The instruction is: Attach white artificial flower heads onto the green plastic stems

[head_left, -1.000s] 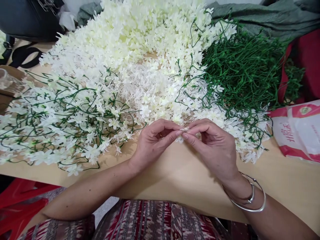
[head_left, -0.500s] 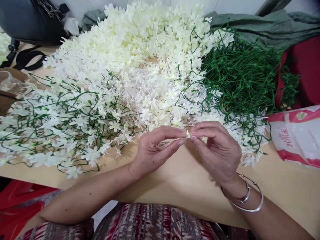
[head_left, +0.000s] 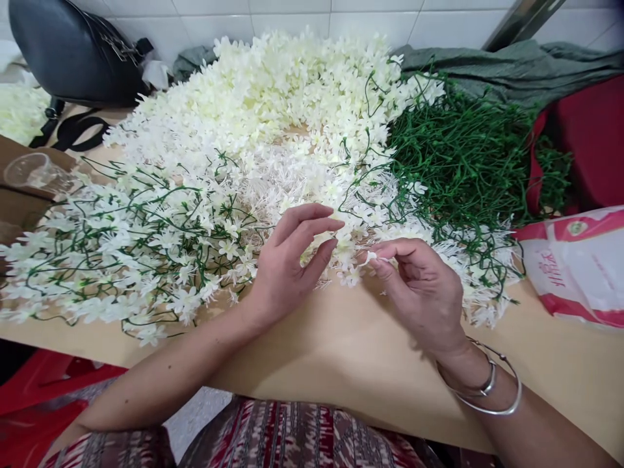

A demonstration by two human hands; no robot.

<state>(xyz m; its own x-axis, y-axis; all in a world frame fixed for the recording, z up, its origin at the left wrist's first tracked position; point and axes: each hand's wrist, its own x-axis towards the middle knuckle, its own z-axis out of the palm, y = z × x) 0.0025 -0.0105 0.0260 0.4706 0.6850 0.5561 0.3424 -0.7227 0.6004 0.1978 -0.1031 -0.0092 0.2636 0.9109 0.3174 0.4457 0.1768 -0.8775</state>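
Observation:
My right hand [head_left: 419,292] pinches a small white plastic flower [head_left: 371,257] between thumb and forefinger, just above the wooden table [head_left: 351,351]. My left hand [head_left: 287,266] has its fingers apart and reaches into the heap of loose white petals and spiky centres [head_left: 292,188] beside it, fingertips touching the pieces. Silver bangles [head_left: 487,390] ring my right wrist. Finished sprigs of white flowers on green stems [head_left: 121,247] lie to the left.
A tall pile of cream petals [head_left: 273,91] fills the back. Bare green stems [head_left: 463,156] lie at the right, by a red and white bag [head_left: 580,266]. A black bag [head_left: 73,52] and a clear cup [head_left: 34,172] stand at the left.
The hands were pinched together on one small flower. Now the left hand has let go and moved up into the loose pieces, while the right hand keeps the flower.

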